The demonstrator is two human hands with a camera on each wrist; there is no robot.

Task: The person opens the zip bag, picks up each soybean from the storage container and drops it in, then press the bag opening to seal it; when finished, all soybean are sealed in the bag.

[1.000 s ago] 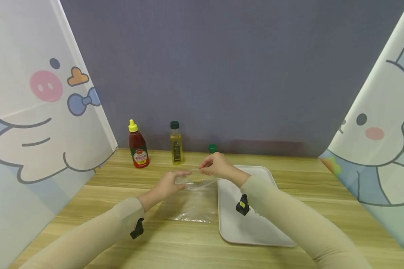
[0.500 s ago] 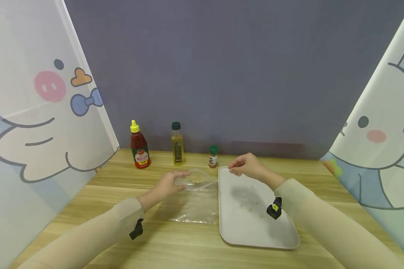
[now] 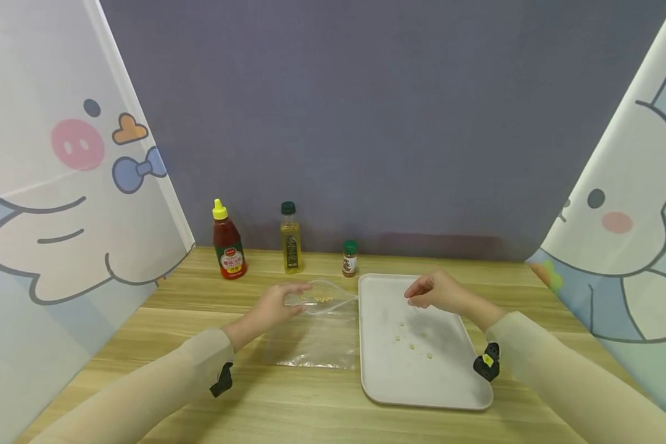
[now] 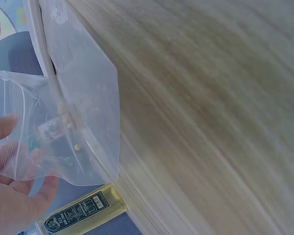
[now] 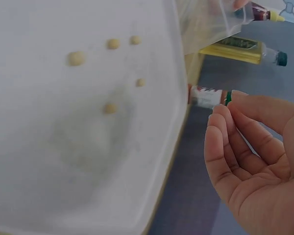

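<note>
My left hand (image 3: pixel 272 306) holds a clear zip-lock bag (image 3: pixel 313 342) by its mouth, which gapes open between thumb and fingers. Several small yellowish soybeans (image 3: pixel 323 300) lie inside the bag; in the left wrist view they show through the plastic (image 4: pixel 95 161). Above the white tray (image 3: pixel 380 376) hovers my right hand (image 3: pixel 441 291), fingers loosely bent, thumb tip close to the fingertips. Nothing shows between those fingertips in the right wrist view. Several loose soybeans (image 5: pixel 76 58) are scattered on the tray below and beside this hand.
Along the back of the wooden table (image 3: pixel 288 413) stand a ketchup bottle (image 3: pixel 230 250), an oil bottle (image 3: pixel 291 243) and a small green-capped seasoning jar (image 3: pixel 349 260). A grey panel (image 3: pixel 338 123) rises behind them, with cartoon-printed panels at both sides.
My right hand has moved from the bag's mouth rightward to above the tray, uncovering the seasoning jar and the soybeans on the tray. My left hand keeps its hold on the bag.
</note>
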